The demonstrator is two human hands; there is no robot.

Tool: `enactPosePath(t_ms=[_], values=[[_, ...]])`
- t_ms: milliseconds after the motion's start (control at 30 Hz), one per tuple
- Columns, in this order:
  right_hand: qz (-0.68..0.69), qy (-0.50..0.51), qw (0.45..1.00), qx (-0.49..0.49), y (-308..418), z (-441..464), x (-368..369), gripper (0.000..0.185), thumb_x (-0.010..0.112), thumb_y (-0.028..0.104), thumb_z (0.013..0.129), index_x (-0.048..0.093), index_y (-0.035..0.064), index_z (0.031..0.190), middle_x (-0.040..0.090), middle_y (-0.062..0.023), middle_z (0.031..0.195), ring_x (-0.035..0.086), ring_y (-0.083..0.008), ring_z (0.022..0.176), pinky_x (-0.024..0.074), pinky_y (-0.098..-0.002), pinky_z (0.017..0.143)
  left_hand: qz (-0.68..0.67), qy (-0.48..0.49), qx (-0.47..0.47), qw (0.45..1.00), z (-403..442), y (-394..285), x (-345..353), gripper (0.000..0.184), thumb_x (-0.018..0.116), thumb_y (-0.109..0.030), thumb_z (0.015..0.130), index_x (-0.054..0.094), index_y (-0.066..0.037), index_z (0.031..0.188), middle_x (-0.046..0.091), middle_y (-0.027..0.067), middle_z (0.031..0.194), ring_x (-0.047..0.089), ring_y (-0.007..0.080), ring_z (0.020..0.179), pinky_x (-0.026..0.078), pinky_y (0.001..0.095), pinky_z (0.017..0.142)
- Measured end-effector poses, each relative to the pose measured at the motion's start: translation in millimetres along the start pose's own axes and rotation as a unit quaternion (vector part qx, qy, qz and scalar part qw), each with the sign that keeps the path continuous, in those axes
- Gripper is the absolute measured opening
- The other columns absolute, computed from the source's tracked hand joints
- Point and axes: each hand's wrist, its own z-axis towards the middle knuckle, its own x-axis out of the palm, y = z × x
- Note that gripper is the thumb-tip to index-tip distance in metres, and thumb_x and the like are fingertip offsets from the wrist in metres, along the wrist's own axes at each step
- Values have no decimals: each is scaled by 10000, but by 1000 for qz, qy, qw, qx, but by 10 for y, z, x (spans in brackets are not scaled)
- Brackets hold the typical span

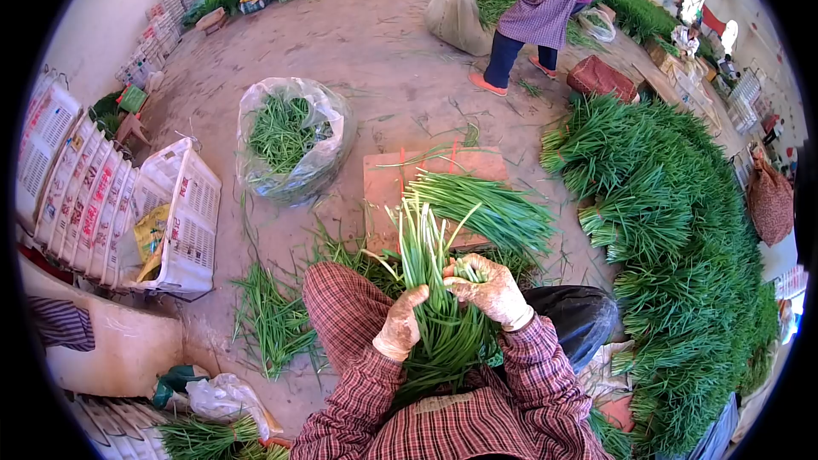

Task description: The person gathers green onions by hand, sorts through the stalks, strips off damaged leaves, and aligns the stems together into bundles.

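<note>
A loose bunch of garlic chives rests upright against my lap, pale stem ends up and leaves hanging down. My left hand, in a dirty whitish glove, is closed round the bunch's left side. On the other side my right hand, gloved too, pinches a small clump of chive stems with fingers curled. Just beyond my hands, a pile of cut chives lies across a reddish board. Loose chive leaves are strewn on the floor around my knees.
An open plastic bag of chive scraps stands ahead left. White crates are stacked at the left. Tied chive bundles form a long heap along my right. Farther off, a person bends over a large sack.
</note>
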Motion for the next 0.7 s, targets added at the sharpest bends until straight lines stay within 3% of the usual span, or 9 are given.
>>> enactPosePath(t_ms=[33,100,200,333,367,467,567,600,700], values=[[1,-1,1000,-1,-6,-5,-4,190,746,141,892,674,54,1045,634,41,842,538,-34,707,475,-221,653,108,-15,-11,994,5,-16,3,687,675,-368,870,473,34,1389,629,144,1254,586,243,1161,434,379,1040],[-17,6,1000,-8,-31,-16,-25,172,738,135,891,675,55,1030,633,47,839,545,-37,717,476,-225,657,100,-12,36,994,1,57,58,689,734,-355,850,497,25,1373,654,120,1205,595,217,1141,446,363,1013],[-81,-34,996,-30,-93,-20,-70,144,729,133,890,670,51,992,634,38,833,548,-42,718,475,-227,660,65,-67,53,994,24,70,50,610,779,-202,822,533,18,1335,655,101,1192,620,198,1094,484,361,963],[87,-59,993,-51,31,-46,-165,111,689,94,923,626,33,990,666,-16,875,607,-92,698,518,-246,666,33,-54,36,997,-9,37,-15,532,798,-191,827,578,-24,1281,645,80,1209,667,186,981,514,335,912],[122,-68,988,-68,23,-34,-215,114,681,68,917,620,28,1005,681,-43,918,625,-112,737,529,-248,678,34,-52,34,997,-11,40,-2,532,798,-191,827,578,-24,1281,645,80,1209,667,186,981,514,335,912],[140,-66,980,-124,151,-20,-283,105,643,59,928,598,29,1018,690,-106,985,648,-160,923,536,-267,717,27,-71,59,995,-13,31,61,574,798,-183,812,546,19,1287,674,101,1037,680,212,813,569,337,745],[147,-25,985,-91,126,-2,-270,142,641,81,933,581,30,1051,689,-111,1013,649,-166,953,536,-275,729,85,-61,57,993,3,105,-29,580,810,-175,807,545,13,1287,671,93,1056,671,203,854,559,343,769],[147,-12,985,-86,116,31,-244,226,654,96,926,577,32,1128,686,-91,1009,647,-148,928,528,-273,722,81,-61,38,994,-31,78,10,551,832,-167,796,578,-18,1262,654,61,1160,631,175,1030,487,331,953],[104,-12,992,-63,152,46,-230,341,663,109,924,559,29,1239,681,-60,1002,640,-123,905,515,-264,715,92,-63,55,992,-34,119,45,550,838,-150,788,585,-16,1258,665,53,1135,627,166,1028,479,327,957]])
